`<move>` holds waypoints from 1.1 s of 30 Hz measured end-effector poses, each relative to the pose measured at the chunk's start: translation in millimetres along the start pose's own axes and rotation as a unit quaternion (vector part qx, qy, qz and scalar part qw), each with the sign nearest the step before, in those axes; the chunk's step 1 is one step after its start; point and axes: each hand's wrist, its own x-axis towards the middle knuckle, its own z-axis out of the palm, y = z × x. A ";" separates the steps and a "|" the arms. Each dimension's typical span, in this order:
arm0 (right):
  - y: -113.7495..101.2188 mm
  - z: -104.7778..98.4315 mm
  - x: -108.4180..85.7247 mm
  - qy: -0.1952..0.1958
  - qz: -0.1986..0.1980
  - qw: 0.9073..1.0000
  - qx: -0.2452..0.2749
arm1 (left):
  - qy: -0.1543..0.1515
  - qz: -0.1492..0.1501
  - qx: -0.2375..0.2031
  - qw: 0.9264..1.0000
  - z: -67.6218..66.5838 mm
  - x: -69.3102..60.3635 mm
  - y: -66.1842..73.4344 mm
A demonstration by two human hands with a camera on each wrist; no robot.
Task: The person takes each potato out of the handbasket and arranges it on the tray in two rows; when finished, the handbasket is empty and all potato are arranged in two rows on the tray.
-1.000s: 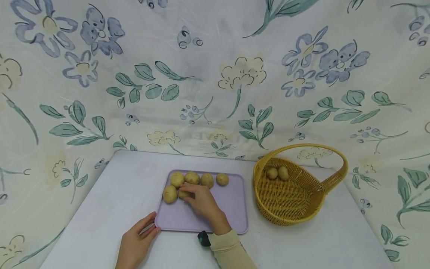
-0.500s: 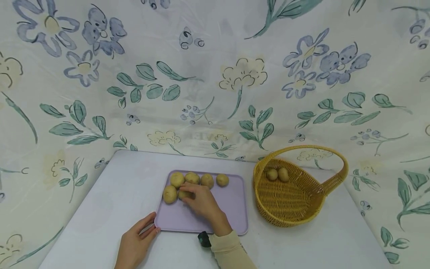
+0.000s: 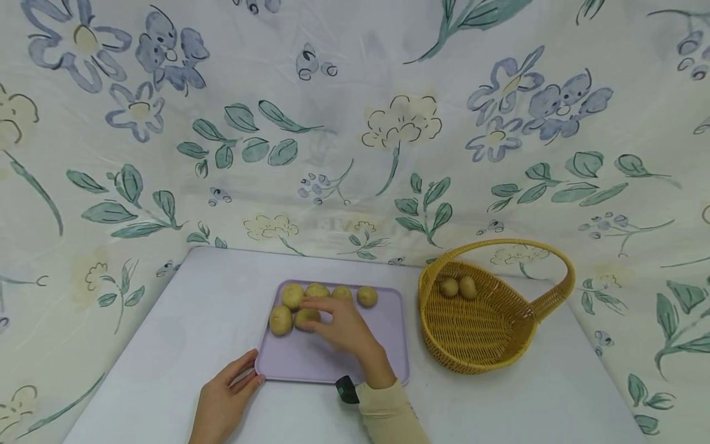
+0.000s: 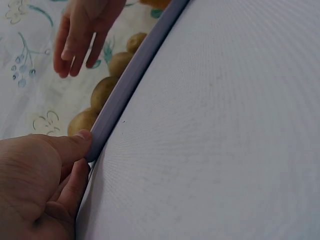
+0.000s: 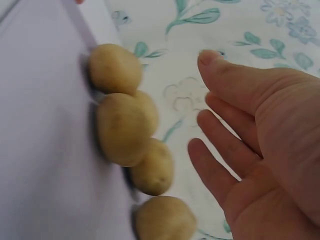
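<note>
My right hand [image 3: 349,330] hovers over the lilac tray [image 3: 327,367], its fingers loosely spread just right of a potato [image 3: 307,319] in the front row. In the right wrist view the right hand [image 5: 275,145] holds nothing, and a gap separates it from the potatoes [image 5: 122,130]. Another front-row potato [image 3: 281,320] lies at the left, with several behind in a row, the rightmost potato [image 3: 367,296] set a little apart. At the tray's front left corner my left hand [image 3: 224,394] grips the rim; the left wrist view shows its thumb [image 4: 77,142] on the tray edge [image 4: 125,90].
A yellow wicker basket [image 3: 471,345] with a tall handle stands right of the tray, with two potatoes [image 3: 459,287] against its back wall. Everything rests on a white table [image 3: 222,296]. A floral cloth [image 3: 344,80] hangs behind and at both sides.
My right hand has let go of the front-row potato and moved slightly right and away from it, its fingers spreading. The left hand stays at the tray corner.
</note>
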 end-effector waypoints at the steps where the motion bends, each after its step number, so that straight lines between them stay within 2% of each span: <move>1: -1.0 -2.9 -0.5 -0.005 -0.007 1.000 0.004 | 0.000 -0.001 -0.001 1.000 -0.3 0.1 0.5; 4: -4.7 -12.8 -3.3 -0.014 -0.017 1.000 0.016 | 0.001 0.002 0.001 1.000 -0.9 0.4 1.1; 8: -10.0 -25.8 -9.3 -0.023 0.001 0.999 0.038 | 0.007 0.010 0.003 1.000 -0.5 0.9 -0.4; 12: -14.8 -37.9 -16.0 -0.035 0.011 0.998 0.060 | 0.002 0.004 0.000 1.000 -0.1 1.7 -1.9; 17: -21.0 -54.4 -24.0 -0.040 0.000 0.997 0.059 | 0.003 0.002 -0.005 1.000 0.8 1.3 -2.0; 24: -25.9 -74.3 -35.5 -0.019 -0.020 0.998 0.056 | 0.006 0.003 -0.006 1.000 1.1 1.0 -2.8; 33: -24.7 -102.1 -49.6 -0.013 -0.040 0.996 0.077 | -0.013 -0.016 -0.001 1.000 -1.4 1.3 -1.3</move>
